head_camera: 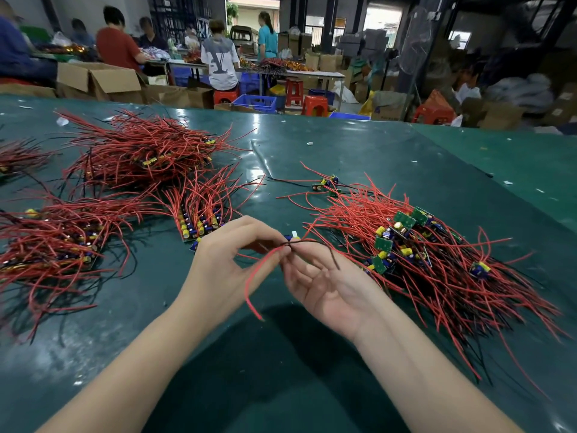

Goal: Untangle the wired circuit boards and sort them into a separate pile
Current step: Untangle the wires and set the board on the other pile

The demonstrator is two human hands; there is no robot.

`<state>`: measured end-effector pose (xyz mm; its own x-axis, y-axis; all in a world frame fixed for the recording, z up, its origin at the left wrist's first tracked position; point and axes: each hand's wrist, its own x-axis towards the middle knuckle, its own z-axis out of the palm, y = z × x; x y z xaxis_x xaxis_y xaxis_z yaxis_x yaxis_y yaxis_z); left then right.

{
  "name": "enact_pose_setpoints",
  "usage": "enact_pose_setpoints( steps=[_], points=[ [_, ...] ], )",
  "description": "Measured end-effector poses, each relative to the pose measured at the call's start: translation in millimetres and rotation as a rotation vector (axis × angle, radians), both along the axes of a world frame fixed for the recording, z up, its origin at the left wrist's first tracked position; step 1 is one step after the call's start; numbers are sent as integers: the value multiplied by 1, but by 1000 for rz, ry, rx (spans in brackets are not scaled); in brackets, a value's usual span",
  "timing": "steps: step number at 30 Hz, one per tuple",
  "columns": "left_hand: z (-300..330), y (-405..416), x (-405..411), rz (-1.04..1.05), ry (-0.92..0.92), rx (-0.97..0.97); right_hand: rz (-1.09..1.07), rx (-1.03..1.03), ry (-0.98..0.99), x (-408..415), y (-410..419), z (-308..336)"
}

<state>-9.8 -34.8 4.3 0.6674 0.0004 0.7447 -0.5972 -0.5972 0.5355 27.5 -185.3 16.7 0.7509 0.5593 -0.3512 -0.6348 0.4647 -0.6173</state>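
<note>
Red-and-black wired circuit board [292, 238], pinched between left hand [224, 260] fingers and right hand [321, 282] fingers, above dark green glossy surface [390, 157]. Tangled heap [437, 260] just right; sorted bundle [199, 214] left. Bare surface nearest the person.

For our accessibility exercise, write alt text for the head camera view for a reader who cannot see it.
Two hands meet over a green table: the left hand and the right hand pinch one board's red wire and black wire. A tangled pile lies to the right, tidier bundles to the left.
</note>
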Motion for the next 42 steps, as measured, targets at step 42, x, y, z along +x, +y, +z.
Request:
enact_pose_setpoints(
  steps=[42],
  points=[
    [5,-5,4,-228,634,-1105,-325,-440,-1024,-4,8,-16]
  ],
)
